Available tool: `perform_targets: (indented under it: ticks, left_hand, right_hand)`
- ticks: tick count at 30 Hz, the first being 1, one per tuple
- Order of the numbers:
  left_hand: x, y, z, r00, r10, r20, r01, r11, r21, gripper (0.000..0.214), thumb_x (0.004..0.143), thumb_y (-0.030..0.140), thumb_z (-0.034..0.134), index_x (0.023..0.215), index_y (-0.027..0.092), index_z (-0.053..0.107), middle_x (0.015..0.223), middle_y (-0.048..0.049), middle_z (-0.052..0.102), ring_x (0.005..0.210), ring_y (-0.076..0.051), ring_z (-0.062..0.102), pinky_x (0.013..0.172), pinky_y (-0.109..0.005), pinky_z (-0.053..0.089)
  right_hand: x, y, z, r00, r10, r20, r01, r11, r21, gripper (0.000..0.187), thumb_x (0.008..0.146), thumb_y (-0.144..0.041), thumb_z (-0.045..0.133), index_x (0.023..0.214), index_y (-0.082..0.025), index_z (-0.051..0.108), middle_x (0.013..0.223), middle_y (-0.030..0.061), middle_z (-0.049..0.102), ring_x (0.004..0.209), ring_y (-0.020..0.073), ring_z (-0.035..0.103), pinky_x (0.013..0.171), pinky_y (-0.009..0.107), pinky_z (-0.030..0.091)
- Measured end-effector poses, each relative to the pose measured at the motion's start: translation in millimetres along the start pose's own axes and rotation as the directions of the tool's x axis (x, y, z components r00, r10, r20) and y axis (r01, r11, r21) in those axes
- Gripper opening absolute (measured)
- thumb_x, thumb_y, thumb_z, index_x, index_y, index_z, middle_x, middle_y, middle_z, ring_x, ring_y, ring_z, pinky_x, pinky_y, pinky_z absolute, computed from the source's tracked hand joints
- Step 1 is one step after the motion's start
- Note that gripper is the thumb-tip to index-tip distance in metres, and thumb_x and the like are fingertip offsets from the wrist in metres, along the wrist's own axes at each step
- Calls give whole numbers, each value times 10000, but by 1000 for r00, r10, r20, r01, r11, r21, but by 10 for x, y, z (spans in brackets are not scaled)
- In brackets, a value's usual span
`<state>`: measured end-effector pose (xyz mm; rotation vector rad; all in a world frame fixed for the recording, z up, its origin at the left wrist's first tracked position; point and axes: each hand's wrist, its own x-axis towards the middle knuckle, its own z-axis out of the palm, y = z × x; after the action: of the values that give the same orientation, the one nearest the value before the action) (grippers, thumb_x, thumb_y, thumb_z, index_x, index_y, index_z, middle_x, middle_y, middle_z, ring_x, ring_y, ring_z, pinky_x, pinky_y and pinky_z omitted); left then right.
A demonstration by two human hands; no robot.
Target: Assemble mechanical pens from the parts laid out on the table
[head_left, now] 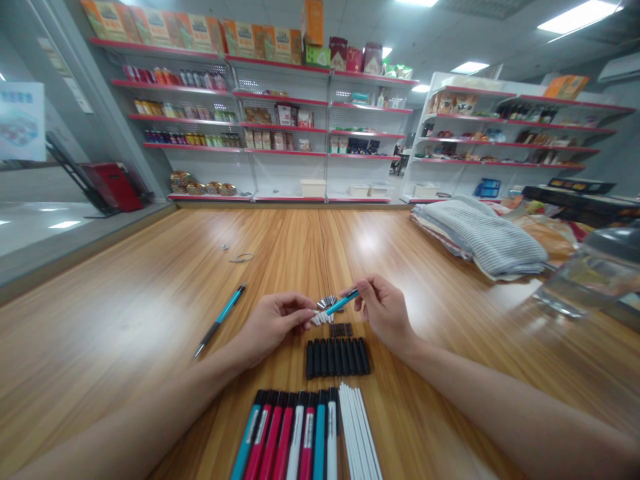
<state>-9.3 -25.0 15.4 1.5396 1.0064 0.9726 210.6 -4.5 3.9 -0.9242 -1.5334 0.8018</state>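
My right hand (384,308) grips a blue pen barrel (342,303) by its clip end, tilted with its other end down to the left. At that lower end my left hand (280,319) is closed in a pinch; what its fingertips hold is too small to make out. Small white pieces (327,319) lie right under the barrel, and a fan of silver pen tips (327,301) lies just behind. Nearer me are short dark pieces (341,329), then a row of black rubber grips (338,358). An assembled blue pen (220,320) lies left of my left hand.
Coloured pen barrels (285,433) and white refills (357,433) lie at the front edge. A grey ring-like loop (242,257) lies farther back. Folded striped cloth (480,233) and a clear plastic jar (575,280) stand on the right. Stocked shelves (285,123) rise beyond the table.
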Motion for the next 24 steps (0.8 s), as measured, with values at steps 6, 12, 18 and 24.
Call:
perform_targets:
  ticks: [6,12,18,24]
  left_hand:
    - [-2,-23,-1,1000,-16,-13,16,1000,0,188,803,308,648,890,142,668,712,-21,649,641,-121,586,617,-234,458]
    - [-32,2,0,1000,8,17,-8,1000,13,196,800,308,655,895,136,662,702,-16,632,631,-112,566,598,-223,451]
    - [-59,46,9,995,83,55,-87,993,75,198,800,327,663,885,149,671,804,-40,672,681,-118,578,631,-227,465]
    - [-72,46,23,993,93,78,-100,991,91,198,786,327,672,873,149,679,804,-49,681,714,-135,591,650,-245,473]
  right_hand:
    - [48,21,-19,993,-43,-113,47,998,35,234,965,-400,406,919,-191,500,864,55,655,624,120,588,463,214,474]
    - [-84,-129,-53,889,-441,124,457,841,-290,185,965,-212,371,997,-196,552,822,51,599,750,150,572,698,295,486]
    - [-135,-177,41,749,-434,501,621,725,-299,168,921,-268,528,1062,-199,586,897,62,668,814,169,613,716,283,481]
    - [-139,-125,55,771,-385,507,588,736,-334,151,926,-280,526,1001,-195,625,860,56,676,785,156,628,710,266,481]
